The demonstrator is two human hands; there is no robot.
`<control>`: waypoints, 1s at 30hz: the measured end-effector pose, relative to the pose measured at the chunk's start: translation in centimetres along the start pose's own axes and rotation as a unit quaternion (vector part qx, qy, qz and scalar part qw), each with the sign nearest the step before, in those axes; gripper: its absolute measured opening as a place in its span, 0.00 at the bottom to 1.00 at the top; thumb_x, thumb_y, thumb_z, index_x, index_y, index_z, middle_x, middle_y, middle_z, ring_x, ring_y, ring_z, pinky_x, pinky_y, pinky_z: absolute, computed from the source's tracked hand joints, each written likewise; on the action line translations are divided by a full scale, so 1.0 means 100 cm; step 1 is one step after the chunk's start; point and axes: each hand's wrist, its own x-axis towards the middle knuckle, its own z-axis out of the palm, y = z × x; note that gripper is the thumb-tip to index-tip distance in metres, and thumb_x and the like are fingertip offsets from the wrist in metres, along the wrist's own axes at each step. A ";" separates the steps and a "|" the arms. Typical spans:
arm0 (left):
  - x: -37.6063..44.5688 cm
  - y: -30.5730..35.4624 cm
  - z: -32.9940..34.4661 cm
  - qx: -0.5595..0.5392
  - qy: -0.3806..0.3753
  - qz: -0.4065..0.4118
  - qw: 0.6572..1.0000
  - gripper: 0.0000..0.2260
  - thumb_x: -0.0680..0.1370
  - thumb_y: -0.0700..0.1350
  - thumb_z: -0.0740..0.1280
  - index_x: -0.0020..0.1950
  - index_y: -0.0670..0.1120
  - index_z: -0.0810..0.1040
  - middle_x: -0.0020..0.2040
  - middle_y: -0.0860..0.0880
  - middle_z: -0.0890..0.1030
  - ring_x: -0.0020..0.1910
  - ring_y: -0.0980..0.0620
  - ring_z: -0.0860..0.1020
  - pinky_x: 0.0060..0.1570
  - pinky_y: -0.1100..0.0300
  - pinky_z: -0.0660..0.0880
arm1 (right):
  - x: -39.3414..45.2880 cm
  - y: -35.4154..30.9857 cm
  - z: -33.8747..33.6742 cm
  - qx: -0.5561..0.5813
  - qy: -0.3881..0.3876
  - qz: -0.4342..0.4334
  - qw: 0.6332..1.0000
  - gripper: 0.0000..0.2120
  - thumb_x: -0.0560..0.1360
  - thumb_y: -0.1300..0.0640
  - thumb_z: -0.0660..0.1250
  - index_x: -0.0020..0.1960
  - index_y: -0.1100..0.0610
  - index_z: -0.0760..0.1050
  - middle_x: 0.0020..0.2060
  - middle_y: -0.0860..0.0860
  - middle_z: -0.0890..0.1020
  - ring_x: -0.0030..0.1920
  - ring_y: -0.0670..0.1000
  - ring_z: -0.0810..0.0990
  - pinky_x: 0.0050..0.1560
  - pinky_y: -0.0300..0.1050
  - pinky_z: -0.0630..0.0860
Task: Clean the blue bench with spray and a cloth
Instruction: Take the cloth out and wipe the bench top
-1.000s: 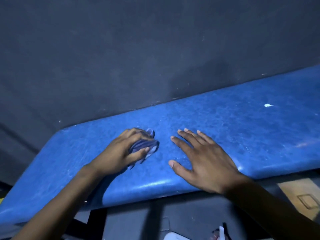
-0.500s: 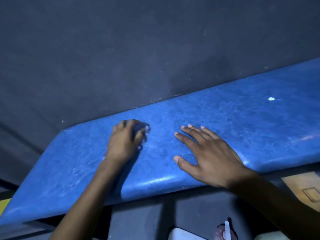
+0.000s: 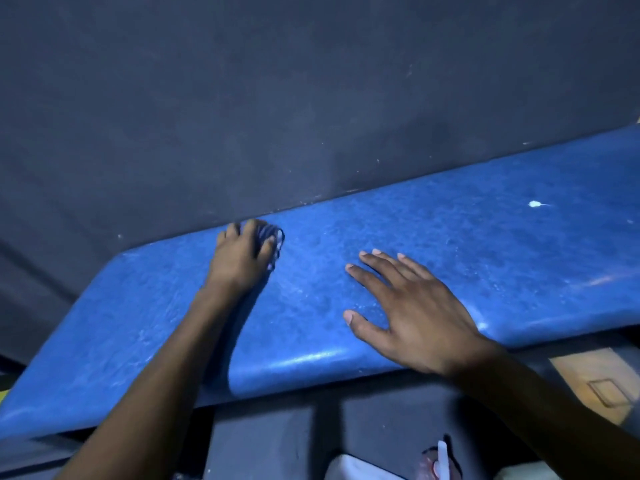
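Note:
The blue bench point(image 3: 450, 244) runs from lower left to upper right against a dark wall. My left hand point(image 3: 242, 254) presses a bunched blue striped cloth point(image 3: 272, 237) onto the seat close to the back edge; most of the cloth is hidden under the fingers. My right hand point(image 3: 415, 306) lies flat on the seat near the front edge, fingers spread, holding nothing. A small white spot point(image 3: 535, 203) sits on the seat to the far right. No spray bottle is clearly in view.
The dark wall point(image 3: 311, 98) rises directly behind the bench. Below the front edge lies dark floor with a white object point(image 3: 360, 469) and a sandal strap on a foot point(image 3: 441, 459). A tan tile point(image 3: 595, 379) shows at lower right.
My left hand has pushed the cloth away from me, from mid-seat toward the back edge by the wall. My right hand has stayed planted flat on the seat.

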 end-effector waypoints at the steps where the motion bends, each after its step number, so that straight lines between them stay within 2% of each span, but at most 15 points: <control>1: 0.013 0.006 0.003 0.001 -0.011 -0.013 1.000 0.23 0.82 0.61 0.60 0.71 0.49 0.74 0.65 0.37 0.76 0.66 0.34 0.72 0.66 0.47 0.66 | 0.000 0.000 0.000 0.000 0.000 0.000 1.000 0.36 0.78 0.31 0.51 0.79 0.48 0.64 0.80 0.49 0.65 0.81 0.47 0.57 0.80 0.51 0.53; 2: 0.017 0.019 0.006 -0.004 -0.027 0.009 1.000 0.23 0.82 0.62 0.59 0.71 0.50 0.74 0.64 0.38 0.76 0.66 0.35 0.72 0.67 0.47 0.67 | 0.000 0.000 0.000 0.001 0.000 0.000 1.000 0.36 0.78 0.30 0.51 0.79 0.48 0.64 0.80 0.49 0.65 0.81 0.47 0.57 0.80 0.51 0.54; 5: -0.012 0.050 0.002 -0.037 -0.071 0.157 0.984 0.23 0.78 0.64 0.57 0.69 0.56 0.74 0.62 0.46 0.77 0.64 0.42 0.73 0.66 0.50 0.70 | 0.000 0.001 0.000 0.004 0.003 0.000 1.000 0.35 0.77 0.30 0.52 0.78 0.47 0.66 0.79 0.48 0.65 0.80 0.47 0.58 0.80 0.51 0.54; 8: -0.054 0.028 -0.024 -0.042 -0.100 0.239 0.965 0.20 0.79 0.63 0.60 0.68 0.58 0.74 0.62 0.53 0.76 0.63 0.50 0.74 0.65 0.55 0.68 | 0.000 0.002 0.000 0.009 0.005 -0.004 1.000 0.34 0.77 0.30 0.52 0.77 0.47 0.66 0.79 0.48 0.66 0.80 0.46 0.58 0.80 0.52 0.54; 10: -0.065 -0.002 -0.037 -0.054 -0.095 0.235 0.966 0.18 0.79 0.63 0.61 0.66 0.58 0.75 0.60 0.55 0.76 0.61 0.51 0.74 0.64 0.54 0.70 | 0.000 0.001 0.002 0.013 0.007 -0.002 1.000 0.34 0.77 0.30 0.53 0.77 0.46 0.66 0.79 0.47 0.66 0.80 0.46 0.57 0.80 0.52 0.55; 13: -0.026 -0.014 -0.026 -0.058 -0.035 0.181 0.981 0.19 0.79 0.60 0.61 0.64 0.52 0.79 0.54 0.54 0.75 0.58 0.45 0.76 0.59 0.52 0.71 | 0.001 0.002 0.004 0.012 0.014 -0.001 1.000 0.34 0.77 0.30 0.54 0.76 0.47 0.68 0.78 0.48 0.67 0.80 0.46 0.58 0.79 0.52 0.56; 16: 0.016 0.016 -0.002 -0.062 -0.031 0.141 0.988 0.15 0.79 0.59 0.61 0.63 0.58 0.78 0.53 0.53 0.77 0.61 0.44 0.77 0.59 0.55 0.69 | 0.000 0.002 0.003 0.009 0.018 -0.001 1.000 0.34 0.77 0.30 0.54 0.76 0.48 0.68 0.78 0.48 0.68 0.80 0.47 0.59 0.79 0.52 0.56; 18: 0.010 0.039 0.005 -0.071 -0.050 0.190 0.978 0.16 0.80 0.60 0.60 0.64 0.59 0.77 0.57 0.51 0.79 0.62 0.46 0.77 0.63 0.55 0.70 | 0.000 0.003 0.004 0.007 0.020 -0.003 1.000 0.34 0.77 0.30 0.55 0.76 0.48 0.69 0.77 0.48 0.68 0.80 0.47 0.60 0.79 0.52 0.57; 20: -0.022 0.046 -0.003 -0.068 -0.072 0.253 0.962 0.19 0.81 0.60 0.60 0.68 0.55 0.76 0.62 0.52 0.77 0.62 0.52 0.73 0.63 0.60 0.65 | 0.001 0.003 0.004 0.006 0.018 -0.007 1.000 0.34 0.77 0.30 0.55 0.76 0.48 0.69 0.77 0.49 0.69 0.80 0.47 0.60 0.79 0.53 0.57; 23: -0.053 0.018 -0.026 -0.067 -0.094 0.281 0.953 0.18 0.81 0.60 0.62 0.69 0.55 0.76 0.63 0.55 0.75 0.62 0.54 0.73 0.64 0.59 0.67 | 0.001 0.002 0.004 0.009 0.022 -0.005 1.000 0.33 0.77 0.31 0.56 0.76 0.48 0.69 0.77 0.49 0.69 0.79 0.48 0.61 0.79 0.53 0.58; 26: -0.020 -0.014 -0.025 -0.061 -0.050 0.219 0.973 0.21 0.80 0.62 0.60 0.65 0.51 0.79 0.56 0.52 0.80 0.59 0.46 0.77 0.61 0.53 0.72 | 0.001 0.002 0.004 0.012 0.027 -0.003 1.000 0.33 0.77 0.31 0.56 0.76 0.48 0.69 0.77 0.49 0.68 0.80 0.47 0.60 0.79 0.53 0.57; 28: 0.009 -0.008 -0.014 -0.046 -0.023 0.148 0.988 0.24 0.78 0.63 0.58 0.65 0.50 0.79 0.56 0.47 0.81 0.60 0.42 0.76 0.60 0.50 0.72 | 0.001 0.002 0.004 0.010 0.025 -0.003 1.000 0.33 0.77 0.31 0.56 0.76 0.48 0.68 0.78 0.48 0.68 0.80 0.47 0.59 0.79 0.53 0.57; 30: 0.019 0.014 -0.001 -0.050 -0.020 0.127 0.990 0.25 0.77 0.63 0.57 0.65 0.51 0.79 0.57 0.45 0.82 0.61 0.40 0.76 0.61 0.50 0.71 | 0.001 0.003 0.004 0.009 0.023 -0.004 1.000 0.33 0.77 0.31 0.55 0.76 0.48 0.68 0.78 0.48 0.68 0.80 0.47 0.59 0.79 0.53 0.57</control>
